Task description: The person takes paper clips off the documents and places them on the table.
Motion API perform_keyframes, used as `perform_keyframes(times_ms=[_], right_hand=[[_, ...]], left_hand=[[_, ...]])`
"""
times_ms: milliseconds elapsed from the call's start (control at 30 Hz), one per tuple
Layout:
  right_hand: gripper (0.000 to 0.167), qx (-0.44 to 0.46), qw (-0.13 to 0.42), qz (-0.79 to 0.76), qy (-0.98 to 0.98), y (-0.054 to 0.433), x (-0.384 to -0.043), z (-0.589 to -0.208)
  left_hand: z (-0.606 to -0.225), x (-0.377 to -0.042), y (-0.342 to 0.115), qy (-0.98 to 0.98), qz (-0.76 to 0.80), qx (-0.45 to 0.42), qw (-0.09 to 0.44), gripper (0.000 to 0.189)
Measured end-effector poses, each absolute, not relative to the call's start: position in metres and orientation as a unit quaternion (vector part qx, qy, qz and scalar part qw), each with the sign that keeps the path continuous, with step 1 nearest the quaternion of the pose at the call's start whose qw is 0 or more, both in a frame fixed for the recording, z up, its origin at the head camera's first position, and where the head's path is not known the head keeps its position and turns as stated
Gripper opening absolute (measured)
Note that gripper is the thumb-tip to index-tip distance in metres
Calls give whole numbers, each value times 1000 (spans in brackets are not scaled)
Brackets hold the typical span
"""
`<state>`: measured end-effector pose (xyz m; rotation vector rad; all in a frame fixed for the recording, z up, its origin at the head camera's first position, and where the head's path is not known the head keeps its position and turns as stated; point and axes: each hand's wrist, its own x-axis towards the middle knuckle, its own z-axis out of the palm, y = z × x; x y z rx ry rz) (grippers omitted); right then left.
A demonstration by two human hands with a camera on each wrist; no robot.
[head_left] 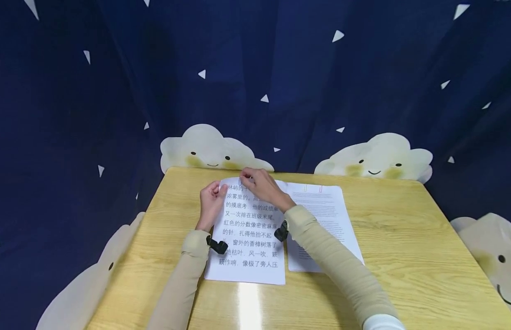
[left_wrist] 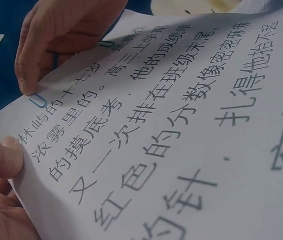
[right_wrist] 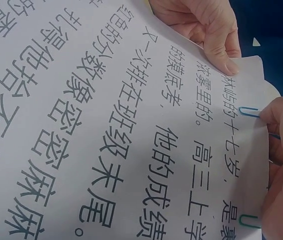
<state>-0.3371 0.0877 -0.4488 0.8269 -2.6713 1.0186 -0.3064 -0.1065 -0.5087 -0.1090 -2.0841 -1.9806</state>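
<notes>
A sheet of paper printed with large Chinese characters (head_left: 249, 270) lies on the table, its top left corner lifted. My left hand (head_left: 211, 205) pinches its left edge near that corner, thumb on top of the page. At the top edge, my right hand (head_left: 261, 187) pinches the outer end of a blue paper clip (right_wrist: 249, 111), whose loop shows on the printed side. A green paper clip (right_wrist: 250, 220) sits farther along the same edge, beside the right hand. The curled fingers of the right hand (left_wrist: 64, 37) arch over the edge in the left wrist view.
To the right lies another sheet with small print (head_left: 321, 220), partly under the right forearm. A yellow paper clip (head_left: 305, 188) and a red paper clip (head_left: 320, 189) sit on its top edge. Behind the wooden table (head_left: 404, 238) hangs a dark blue curtain (head_left: 292, 82) with cloud shapes.
</notes>
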Motion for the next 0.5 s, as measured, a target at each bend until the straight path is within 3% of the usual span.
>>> perform_keyframes(times_ms=[500], right_hand=[[15,277,87,362,-886,90,-339,-452]], left_hand=[[-510,-307,-106,-707,-694,-41,134,19]])
